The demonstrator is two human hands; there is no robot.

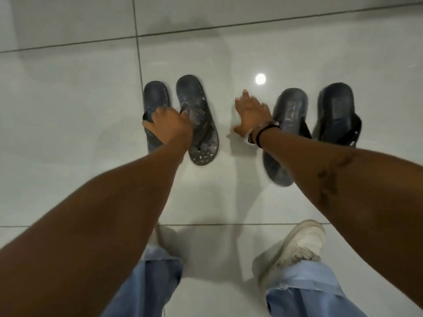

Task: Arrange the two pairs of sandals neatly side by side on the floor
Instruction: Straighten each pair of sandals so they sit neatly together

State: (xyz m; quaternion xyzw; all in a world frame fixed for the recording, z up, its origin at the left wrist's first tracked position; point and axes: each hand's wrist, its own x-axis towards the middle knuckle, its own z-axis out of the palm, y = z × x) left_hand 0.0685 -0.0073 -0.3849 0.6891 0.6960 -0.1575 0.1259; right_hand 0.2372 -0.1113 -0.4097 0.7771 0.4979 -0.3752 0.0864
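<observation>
Two pairs of dark sandals lie on the pale tiled floor. In the left pair, a plain dark sandal [156, 97] lies beside a patterned flip-flop [198, 115]. My left hand [170, 128] is closed over the straps of the left pair. In the right pair, a greyish slide [289, 110] lies next to a black slide [337, 110]. My right hand [250, 113] hovers flat with fingers spread over the floor between the two pairs, just left of the greyish slide, holding nothing. My right forearm hides the lower part of that slide.
Glossy white floor tiles [68, 110] with dark grout lines surround the sandals. My own feet stand below, in blue jeans and a pale sneaker [302, 243]. A lamp reflection [260, 78] shines on the tile.
</observation>
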